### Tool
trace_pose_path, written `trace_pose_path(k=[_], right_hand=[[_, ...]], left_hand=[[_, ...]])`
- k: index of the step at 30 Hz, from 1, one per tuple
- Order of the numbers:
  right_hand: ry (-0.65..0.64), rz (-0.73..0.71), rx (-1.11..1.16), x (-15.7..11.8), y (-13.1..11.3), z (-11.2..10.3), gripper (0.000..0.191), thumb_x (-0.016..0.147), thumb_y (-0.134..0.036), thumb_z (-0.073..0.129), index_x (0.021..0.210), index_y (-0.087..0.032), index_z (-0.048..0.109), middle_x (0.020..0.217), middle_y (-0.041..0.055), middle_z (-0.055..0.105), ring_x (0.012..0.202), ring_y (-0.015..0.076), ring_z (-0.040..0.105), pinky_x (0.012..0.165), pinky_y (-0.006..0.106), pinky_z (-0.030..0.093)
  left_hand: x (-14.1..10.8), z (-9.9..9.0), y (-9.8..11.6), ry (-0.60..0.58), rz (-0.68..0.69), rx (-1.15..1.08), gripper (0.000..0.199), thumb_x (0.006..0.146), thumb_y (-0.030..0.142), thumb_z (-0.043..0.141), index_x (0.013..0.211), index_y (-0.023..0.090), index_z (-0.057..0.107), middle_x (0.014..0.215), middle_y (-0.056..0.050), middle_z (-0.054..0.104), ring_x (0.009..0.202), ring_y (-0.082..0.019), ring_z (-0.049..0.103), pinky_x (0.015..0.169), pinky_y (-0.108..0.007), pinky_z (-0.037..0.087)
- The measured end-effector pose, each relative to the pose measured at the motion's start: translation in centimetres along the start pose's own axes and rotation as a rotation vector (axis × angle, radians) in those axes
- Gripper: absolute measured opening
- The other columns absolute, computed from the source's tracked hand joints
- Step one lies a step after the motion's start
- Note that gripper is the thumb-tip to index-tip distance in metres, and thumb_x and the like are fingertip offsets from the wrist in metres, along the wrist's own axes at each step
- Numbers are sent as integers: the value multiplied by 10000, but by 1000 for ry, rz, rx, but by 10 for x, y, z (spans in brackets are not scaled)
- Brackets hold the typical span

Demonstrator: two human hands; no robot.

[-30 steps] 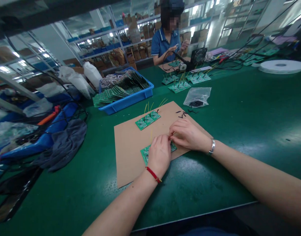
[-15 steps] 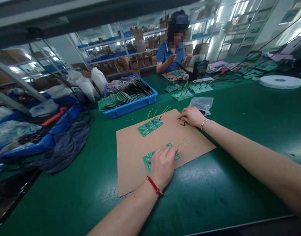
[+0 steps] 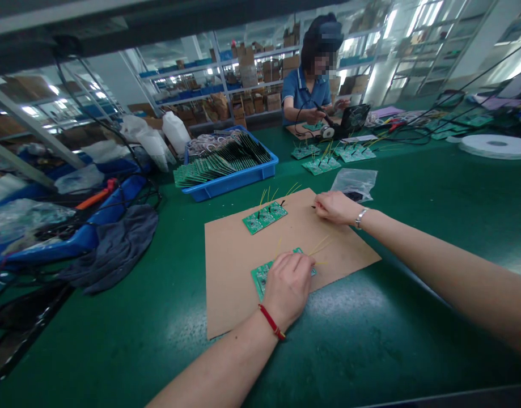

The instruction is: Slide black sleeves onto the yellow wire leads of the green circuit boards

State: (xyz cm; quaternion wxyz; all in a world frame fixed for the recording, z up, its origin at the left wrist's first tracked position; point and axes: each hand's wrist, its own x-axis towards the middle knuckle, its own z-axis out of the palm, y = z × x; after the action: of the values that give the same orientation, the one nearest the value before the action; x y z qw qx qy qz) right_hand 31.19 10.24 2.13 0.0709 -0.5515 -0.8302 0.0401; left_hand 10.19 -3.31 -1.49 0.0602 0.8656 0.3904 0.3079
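My left hand [image 3: 289,281] lies curled over a green circuit board [image 3: 260,275], its fingers closed on the board's right part. Thin yellow wires [image 3: 322,245] stick out past its fingertips. My right hand [image 3: 335,207] is pinched at the back right of a cardboard sheet [image 3: 230,300]. The end of a small black piece [image 3: 313,207] shows at its fingertips; the rest is hidden. Farther back on the cardboard lies another circuit board [image 3: 265,218] with yellow wires and short black pieces standing up. A clear plastic bag [image 3: 354,184] with dark contents lies just behind my right hand.
A blue tray [image 3: 234,186] full of stacked green boards stands behind the cardboard. More wired boards [image 3: 322,164] lie near a co-worker [image 3: 306,93] across the table. Left are a dark cloth [image 3: 119,249] and a blue bin [image 3: 79,235]. A white reel [image 3: 496,147] sits far right.
My right hand's fingers have curled in over the loose black pieces, which are now mostly hidden. My left hand stays on the board. The whole view has shifted slightly.
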Motion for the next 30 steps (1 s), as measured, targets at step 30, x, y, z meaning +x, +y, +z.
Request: trace_pose_path(k=[30], right_hand=[[68, 303, 1684, -92, -76, 21, 291, 742, -405, 697, 900, -185, 589, 826, 29, 697, 718, 123, 627, 736, 304, 492]], left_hand=[[5, -13, 8, 70, -459, -508, 149, 906, 290, 521, 936, 172, 607, 802, -10, 670, 738, -135, 628, 696, -241, 477]])
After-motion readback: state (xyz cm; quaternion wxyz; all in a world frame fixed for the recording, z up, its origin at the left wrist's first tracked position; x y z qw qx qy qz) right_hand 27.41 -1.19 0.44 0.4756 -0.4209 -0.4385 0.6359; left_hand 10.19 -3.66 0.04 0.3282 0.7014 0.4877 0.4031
